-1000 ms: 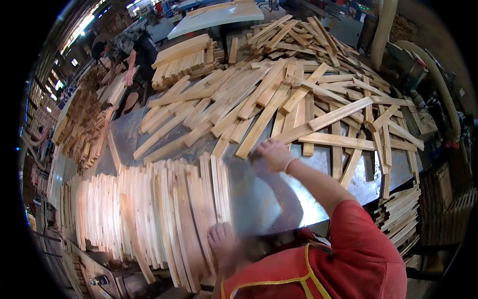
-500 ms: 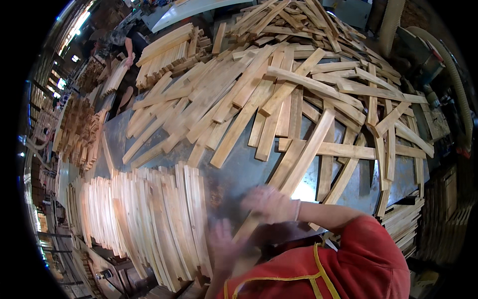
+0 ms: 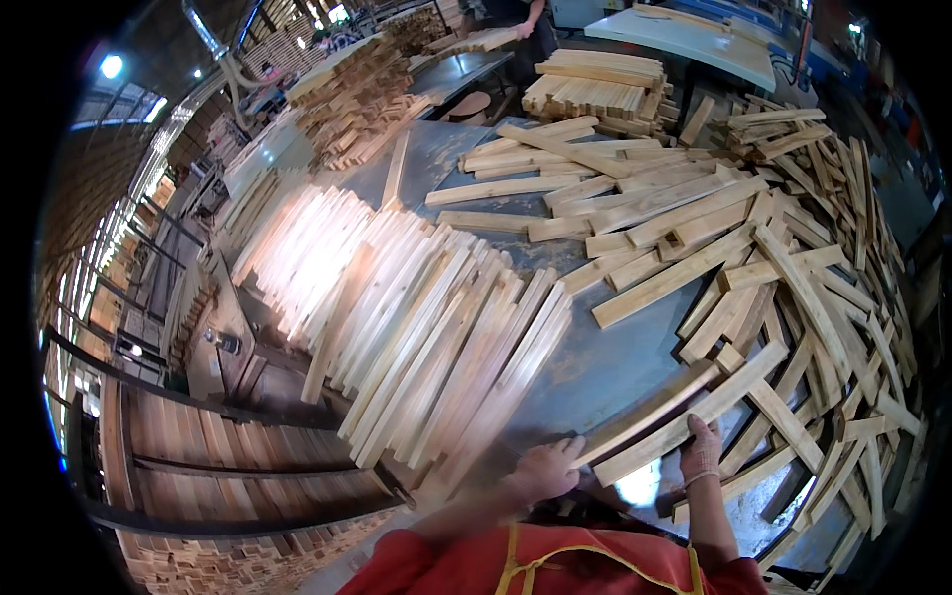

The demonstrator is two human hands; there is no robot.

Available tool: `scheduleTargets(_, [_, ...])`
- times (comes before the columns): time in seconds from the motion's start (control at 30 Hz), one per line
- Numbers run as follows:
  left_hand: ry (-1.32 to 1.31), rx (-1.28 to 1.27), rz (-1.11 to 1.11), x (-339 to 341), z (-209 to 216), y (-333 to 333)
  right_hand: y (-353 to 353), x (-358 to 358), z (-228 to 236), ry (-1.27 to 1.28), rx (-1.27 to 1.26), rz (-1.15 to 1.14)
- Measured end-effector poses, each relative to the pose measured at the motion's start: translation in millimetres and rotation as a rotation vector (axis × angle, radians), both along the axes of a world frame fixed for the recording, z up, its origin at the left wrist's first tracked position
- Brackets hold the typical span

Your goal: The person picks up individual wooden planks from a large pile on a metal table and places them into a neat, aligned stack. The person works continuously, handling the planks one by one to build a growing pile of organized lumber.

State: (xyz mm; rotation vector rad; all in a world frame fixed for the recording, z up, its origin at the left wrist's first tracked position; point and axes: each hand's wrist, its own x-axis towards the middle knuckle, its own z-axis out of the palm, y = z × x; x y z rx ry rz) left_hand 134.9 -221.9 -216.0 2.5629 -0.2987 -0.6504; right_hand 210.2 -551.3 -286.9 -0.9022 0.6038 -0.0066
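Note:
My left hand (image 3: 548, 470) is closed at the near end of a wooden slat (image 3: 650, 412), which tilts up and away to the right. Just to the right of it, my right hand (image 3: 701, 452), in a pale glove, grips the near edge of a second slat (image 3: 699, 409) with its thumb on the wood. The two slats lie almost parallel, a narrow gap between them. Under and beyond them is a loose heap of slats (image 3: 694, 203) in crossing directions. Left of my left hand stands a tight row of slats (image 3: 446, 337), set side by side.
The grey metal tabletop (image 3: 615, 357) shows between row and heap. A neat stack of slats (image 3: 595, 84) stands at the back. Beside it a co-worker's hand (image 3: 524, 30) touches wood. Lower left, a rack of boards (image 3: 238, 436) stands beside the table.
The view has swung left, so the row now sits nearer the middle. My hands, blurred and close together before, are now apart, each at a slat.

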Motion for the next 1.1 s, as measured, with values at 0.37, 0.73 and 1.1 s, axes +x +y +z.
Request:
scheduleTargets(0.37, [-0.515,0.392,0.098,-44.5,-1.1,124.3,207.0,-22.8,29.0,0.200,-0.143,0.602])
scheduleTargets(0.73, [-0.406,0.335,0.113,-19.7,-0.3,98.7,94.8,54.2,53.6,-0.291,-1.257,0.644])
scheduleTargets(1.1, [-0.625,0.132,-0.148,20.2,27.9,-22.7,-30.9,10.3,118.3,-0.342,-1.869,1.245])
